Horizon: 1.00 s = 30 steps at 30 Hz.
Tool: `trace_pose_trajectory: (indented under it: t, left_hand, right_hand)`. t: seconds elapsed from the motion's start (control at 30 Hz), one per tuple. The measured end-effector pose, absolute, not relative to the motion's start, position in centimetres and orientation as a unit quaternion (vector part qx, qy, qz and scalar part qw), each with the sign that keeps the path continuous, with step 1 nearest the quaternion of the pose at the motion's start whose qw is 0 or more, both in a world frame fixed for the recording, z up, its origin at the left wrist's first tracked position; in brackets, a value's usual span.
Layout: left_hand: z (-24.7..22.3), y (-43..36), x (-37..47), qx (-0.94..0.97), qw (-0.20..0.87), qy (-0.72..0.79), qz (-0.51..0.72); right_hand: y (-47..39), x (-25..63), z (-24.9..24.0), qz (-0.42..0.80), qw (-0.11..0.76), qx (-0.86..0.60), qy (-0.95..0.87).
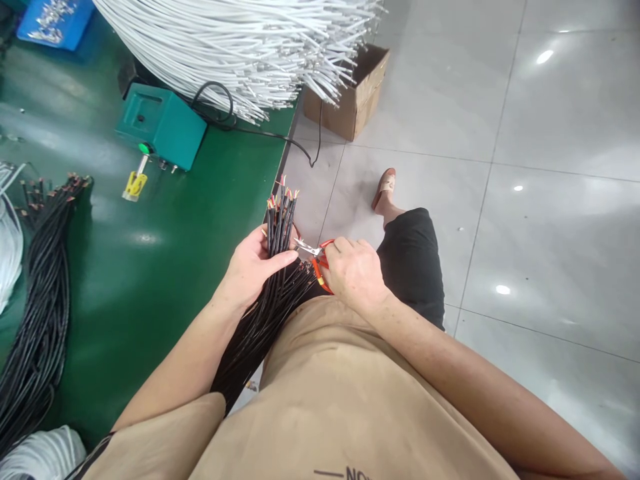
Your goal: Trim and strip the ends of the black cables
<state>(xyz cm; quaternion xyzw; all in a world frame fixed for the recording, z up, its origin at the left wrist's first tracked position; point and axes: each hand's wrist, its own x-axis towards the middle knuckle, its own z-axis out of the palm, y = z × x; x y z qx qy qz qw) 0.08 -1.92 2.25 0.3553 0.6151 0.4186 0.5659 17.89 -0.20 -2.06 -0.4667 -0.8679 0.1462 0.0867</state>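
My left hand is closed round a bundle of black cables, its thumb lying across the front. Red, yellow and white wire ends stick out of the cut tops of the bundle. In my right hand is a pair of small cutting pliers with orange-red handles. Their silvery jaws point left, close beside the bundle and my left thumb; whether they touch a wire I cannot tell. More black cables hang over my lap below the left hand.
On the green table stand a teal box-shaped device, another black cable bundle and a large stack of white cables. A blue tray holds small metal parts. A cardboard box stands on the tiled floor beyond the table edge.
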Motion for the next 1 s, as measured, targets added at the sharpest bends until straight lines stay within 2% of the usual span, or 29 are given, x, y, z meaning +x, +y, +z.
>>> trace_pose_trajectory:
  t: [0.33, 0.5, 0.63, 0.77, 1.0]
  left_hand:
    - [1.87, -1.93, -0.01, 0.345, 0.575, 0.605, 0.43]
    - [1.7, -1.94, -0.03, 0.339, 0.575, 0.608, 0.43]
    - [1.46, -1.94, -0.17, 0.354, 0.562, 0.616, 0.425]
    - [1.47, -1.91, -0.16, 0.374, 0.547, 0.614, 0.428]
    - [1.64, -1.92, -0.11, 0.397, 0.534, 0.615, 0.423]
  right_hand:
    - [-0.3, 17.93, -2.33, 0.131, 0.098, -0.459, -0.873]
    - [-0.09, 18.06, -2.07, 0.185, 0.08, -0.482, -0.853]
    - [0.11, 18.16, -2.16, 0.243, 0.144, -0.499, -0.819]
    - [0.09, 18.21, -2.42, 0.197, 0.195, -0.475, -0.835]
    - [-0.29, 17.99, -2.26, 0.161, 0.148, -0.481, -0.849]
